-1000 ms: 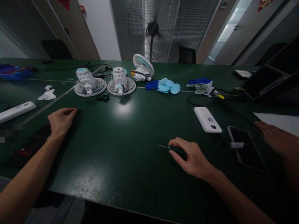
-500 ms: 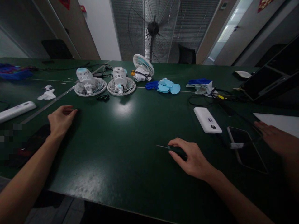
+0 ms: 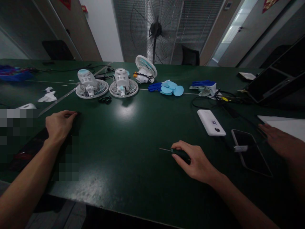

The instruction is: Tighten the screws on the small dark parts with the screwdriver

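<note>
My right hand (image 3: 194, 160) rests on the green table (image 3: 124, 143), closed round the dark handle of a screwdriver (image 3: 165, 149) whose thin shaft points left. At the left, my left hand (image 3: 59, 124) has thumb and fingertips pinched together on the table; what they hold, if anything, is too small and dark to name. Beyond it are a white fan (image 3: 91, 87) and a second white fan (image 3: 122, 86), both lying grille down. Small black parts (image 3: 105, 100) lie in front of them. A light-blue fan blade (image 3: 172, 88) rests by a blue glove (image 3: 154, 87).
A third fan (image 3: 145, 70) leans at the back. On the right are a white power bank (image 3: 211, 122), a phone (image 3: 251, 152), cables, and another person's hand (image 3: 276, 138). White tissue (image 3: 48, 96) lies far left; a dark box (image 3: 276, 76) stands far right.
My left hand has shifted slightly left and its fingertips look closer together. My right hand and the screwdriver have hardly moved.
</note>
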